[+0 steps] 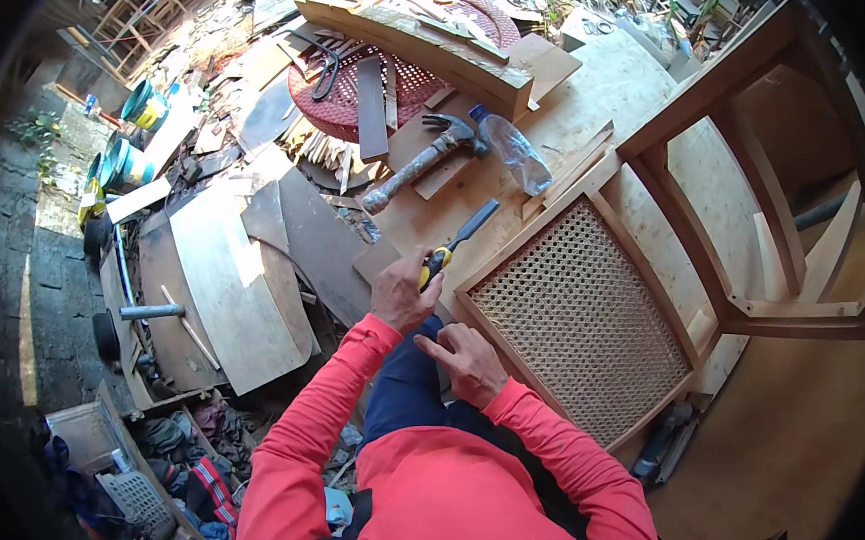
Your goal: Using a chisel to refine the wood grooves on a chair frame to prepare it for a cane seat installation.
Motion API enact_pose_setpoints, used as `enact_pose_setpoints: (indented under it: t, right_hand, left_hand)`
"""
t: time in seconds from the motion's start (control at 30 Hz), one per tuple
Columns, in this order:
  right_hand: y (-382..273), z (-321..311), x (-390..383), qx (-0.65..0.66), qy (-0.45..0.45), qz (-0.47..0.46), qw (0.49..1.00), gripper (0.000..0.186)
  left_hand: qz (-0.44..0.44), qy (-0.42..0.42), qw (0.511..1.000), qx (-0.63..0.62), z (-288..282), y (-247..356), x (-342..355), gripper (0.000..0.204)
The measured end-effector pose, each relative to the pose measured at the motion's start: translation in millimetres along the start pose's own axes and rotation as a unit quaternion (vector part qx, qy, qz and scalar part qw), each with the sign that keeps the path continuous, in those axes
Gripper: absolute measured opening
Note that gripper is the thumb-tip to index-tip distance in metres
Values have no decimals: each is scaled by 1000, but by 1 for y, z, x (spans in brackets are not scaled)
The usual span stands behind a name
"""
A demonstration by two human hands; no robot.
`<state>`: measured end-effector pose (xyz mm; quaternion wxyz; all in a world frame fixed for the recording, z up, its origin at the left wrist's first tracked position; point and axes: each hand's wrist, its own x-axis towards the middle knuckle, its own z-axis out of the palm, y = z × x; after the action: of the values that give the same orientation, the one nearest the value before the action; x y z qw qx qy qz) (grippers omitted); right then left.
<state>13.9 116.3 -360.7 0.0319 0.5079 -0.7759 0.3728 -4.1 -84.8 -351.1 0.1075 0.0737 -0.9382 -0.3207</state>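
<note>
My left hand [403,290] grips a chisel [457,241] by its yellow and black handle, the blade pointing up and to the right over the wooden bench. My right hand [469,364] holds nothing visible; its index finger and thumb stick out apart above my dark trousers, and its other fingers are partly hidden. Beside it lies a chair seat panel [586,309] of woven cane in a wooden frame, joined to a wooden chair back [685,227]. A claw hammer [425,162] with a wrapped handle rests on the bench beyond the chisel, next to a clear plastic bottle [512,151] with a blue cap.
A thick wooden beam [427,50] lies across the far side, over a red woven round piece [335,101]. Scissors [325,74] rest there. Curved plywood sheets [232,269] and buckets [124,163] are at left. A crate of cloths [190,458] sits lower left.
</note>
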Motion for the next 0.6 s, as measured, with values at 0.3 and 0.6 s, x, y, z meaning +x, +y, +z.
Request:
enact_pose_setpoints:
  t: [0.3,0.6]
  right_hand:
    - [30,-33,29,5,75,135,988,9]
    - [82,-77,137,44,202,125,970,14]
  left_hand:
    - [94,66,992,51,23,2,78,41]
    - [81,138,982,105,-17,-54,147,37]
